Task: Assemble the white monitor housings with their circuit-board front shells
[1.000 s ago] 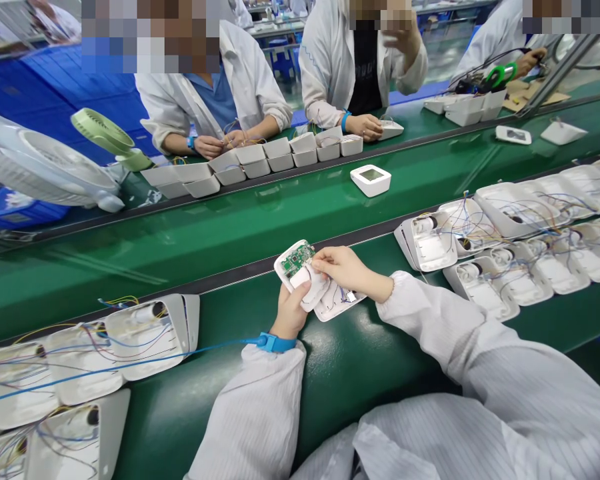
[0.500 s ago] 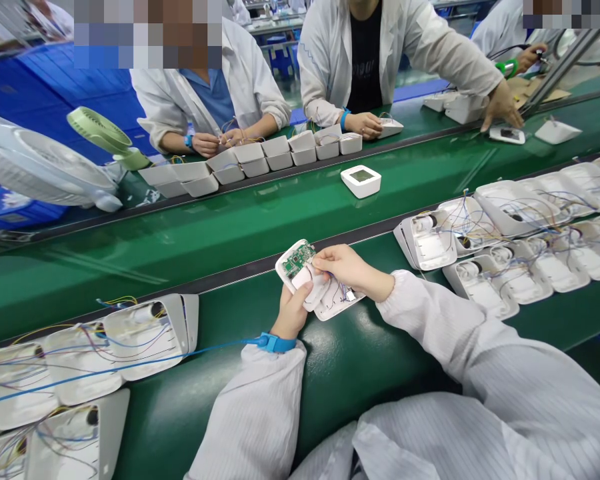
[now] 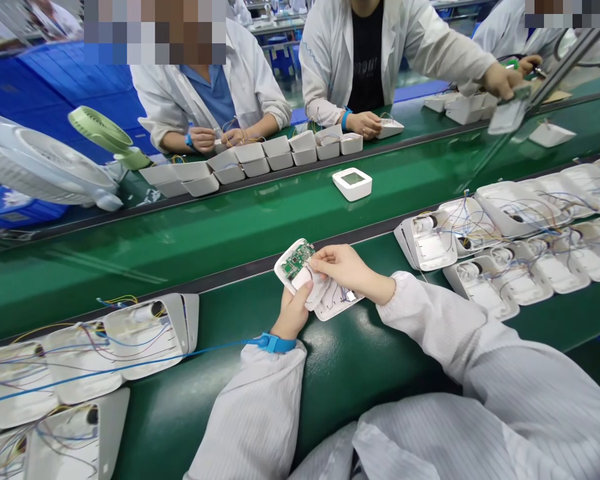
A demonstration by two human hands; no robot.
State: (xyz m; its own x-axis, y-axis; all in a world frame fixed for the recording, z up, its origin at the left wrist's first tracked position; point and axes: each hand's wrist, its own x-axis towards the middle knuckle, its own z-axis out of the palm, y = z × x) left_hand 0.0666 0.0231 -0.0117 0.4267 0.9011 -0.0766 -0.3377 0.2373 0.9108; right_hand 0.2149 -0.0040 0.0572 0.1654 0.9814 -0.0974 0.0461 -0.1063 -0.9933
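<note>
My left hand (image 3: 294, 310) is closed on a white plastic housing (image 3: 281, 268) with a green circuit board (image 3: 296, 260) in it, the thumb on its front. My right hand (image 3: 343, 267) pinches at the board's lower right edge; what its fingertips hold is too small to make out. Right below the hands, an open white housing half (image 3: 333, 308) with thin wires and a small white connector lies on the green bench (image 3: 360, 373). A blue wrist strap (image 3: 275, 343) with a cord circles my left wrist.
Rows of open white housings with wires stand at left (image 3: 145, 333) and right (image 3: 515, 267). Beyond the bench, a white unit with a window (image 3: 353, 185) rests on the green conveyor (image 3: 260, 227). Co-workers sit opposite behind more housings (image 3: 275, 155). Fans (image 3: 100, 130) stand at far left.
The white unit on the conveyor has shifted slightly left. A co-worker's hand at upper right has lifted a white unit off the belt. My hands have barely moved.
</note>
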